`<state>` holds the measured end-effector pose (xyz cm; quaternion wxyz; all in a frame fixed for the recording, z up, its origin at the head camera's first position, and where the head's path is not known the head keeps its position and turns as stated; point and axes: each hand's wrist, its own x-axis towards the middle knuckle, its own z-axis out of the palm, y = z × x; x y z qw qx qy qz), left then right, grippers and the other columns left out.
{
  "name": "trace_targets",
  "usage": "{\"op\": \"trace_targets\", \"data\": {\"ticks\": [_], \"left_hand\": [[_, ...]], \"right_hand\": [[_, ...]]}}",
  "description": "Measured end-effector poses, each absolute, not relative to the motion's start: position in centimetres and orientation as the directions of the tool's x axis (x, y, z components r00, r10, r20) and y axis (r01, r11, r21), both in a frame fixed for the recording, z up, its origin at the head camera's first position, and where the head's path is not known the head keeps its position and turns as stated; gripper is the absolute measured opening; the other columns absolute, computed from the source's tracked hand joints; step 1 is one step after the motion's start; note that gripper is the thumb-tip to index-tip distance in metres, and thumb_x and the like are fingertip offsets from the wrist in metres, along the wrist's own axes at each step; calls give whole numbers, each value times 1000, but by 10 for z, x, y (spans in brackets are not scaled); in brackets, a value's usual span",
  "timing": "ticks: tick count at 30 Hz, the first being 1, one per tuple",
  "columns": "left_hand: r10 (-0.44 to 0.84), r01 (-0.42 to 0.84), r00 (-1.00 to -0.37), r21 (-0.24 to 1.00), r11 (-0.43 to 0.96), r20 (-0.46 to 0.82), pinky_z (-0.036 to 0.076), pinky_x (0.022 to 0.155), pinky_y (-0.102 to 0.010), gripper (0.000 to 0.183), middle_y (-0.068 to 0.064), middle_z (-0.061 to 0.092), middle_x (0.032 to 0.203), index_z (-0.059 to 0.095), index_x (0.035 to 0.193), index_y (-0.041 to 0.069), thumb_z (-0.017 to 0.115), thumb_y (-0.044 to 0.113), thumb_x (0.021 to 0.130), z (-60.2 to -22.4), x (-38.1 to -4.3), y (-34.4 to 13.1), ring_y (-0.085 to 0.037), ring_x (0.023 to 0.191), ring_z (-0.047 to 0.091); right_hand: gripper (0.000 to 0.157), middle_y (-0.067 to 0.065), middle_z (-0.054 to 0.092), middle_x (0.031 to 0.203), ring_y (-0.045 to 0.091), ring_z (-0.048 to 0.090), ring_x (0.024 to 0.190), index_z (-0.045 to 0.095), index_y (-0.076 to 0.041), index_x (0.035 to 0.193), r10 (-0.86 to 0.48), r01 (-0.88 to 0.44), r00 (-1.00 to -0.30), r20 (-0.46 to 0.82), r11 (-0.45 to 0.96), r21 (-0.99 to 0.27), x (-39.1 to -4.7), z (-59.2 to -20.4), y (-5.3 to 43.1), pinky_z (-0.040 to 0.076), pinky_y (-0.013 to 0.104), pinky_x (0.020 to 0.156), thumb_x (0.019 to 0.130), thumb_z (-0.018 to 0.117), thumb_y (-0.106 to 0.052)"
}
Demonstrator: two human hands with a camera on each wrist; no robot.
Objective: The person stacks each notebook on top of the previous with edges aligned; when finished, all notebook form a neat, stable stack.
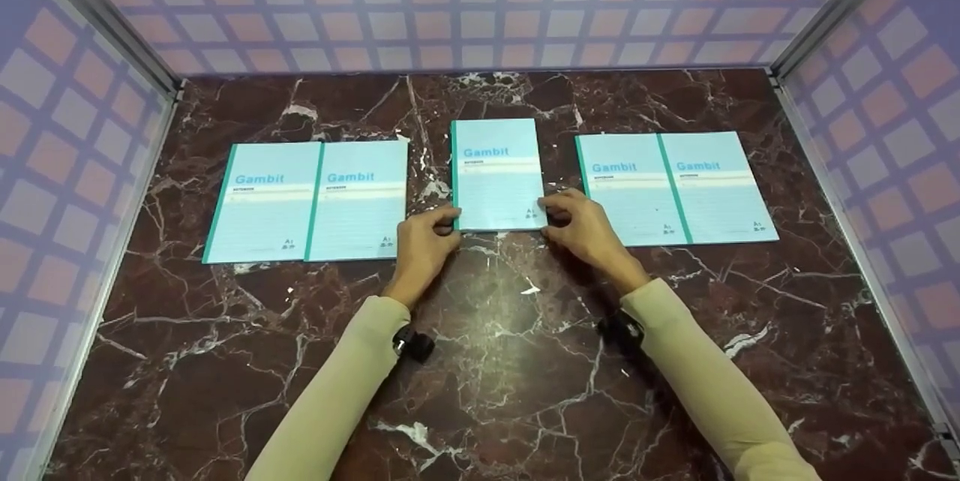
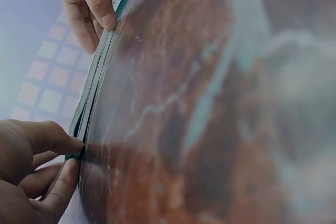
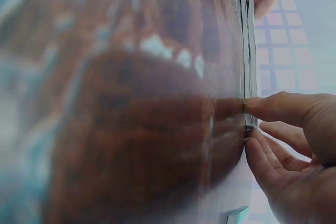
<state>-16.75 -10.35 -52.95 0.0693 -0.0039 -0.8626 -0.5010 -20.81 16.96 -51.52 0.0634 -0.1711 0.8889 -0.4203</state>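
Note:
Between my two hands lies a small stack of notebooks [image 1: 496,177] with a pale blue "Gambit" cover and a green spine; its layered edges [image 3: 250,51] show in the right wrist view. My left hand [image 1: 426,237] grips the lower left corner, thumb and fingers curved against the edges. At the lower right corner, my right hand [image 1: 589,229] holds the stack the same way. The left wrist view shows the left fingers [image 2: 62,182] right at the stack's edge, near the tabletop.
Two matching notebooks [image 1: 262,226] [image 1: 356,214] lie side by side on the left. Two more [image 1: 626,214] [image 1: 716,203] lie on the right, near my right hand. The dark marbled table [image 1: 495,361] is bordered by checkered walls [image 1: 480,23] at the back and sides.

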Motion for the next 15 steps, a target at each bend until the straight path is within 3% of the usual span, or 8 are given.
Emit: {"op": "trace_targets", "data": {"ticks": [8, 15], "left_hand": [[-65, 91, -987, 854, 512, 145, 65, 81, -36, 31, -16, 77, 119, 81, 116, -1, 75, -10, 87, -527, -167, -102, -27, 95, 78], [-48, 58, -995, 879, 474, 92, 64, 87, -34, 37, -18, 78, 114, 77, 126, -1, 82, -4, 89, -527, -163, -110, -28, 100, 77]], "right_hand": [[44, 24, 61, 130, 42, 67, 116, 69, 7, 133, -354, -241, -935, 22, 589, -771, -209, -514, 172, 59, 48, 100, 90, 77, 8], [43, 23, 62, 129, 40, 66, 117, 68, 8, 133, -337, -230, -941, 33, 565, -793, -207, -513, 169, 57, 46, 102, 92, 79, 3]]}}
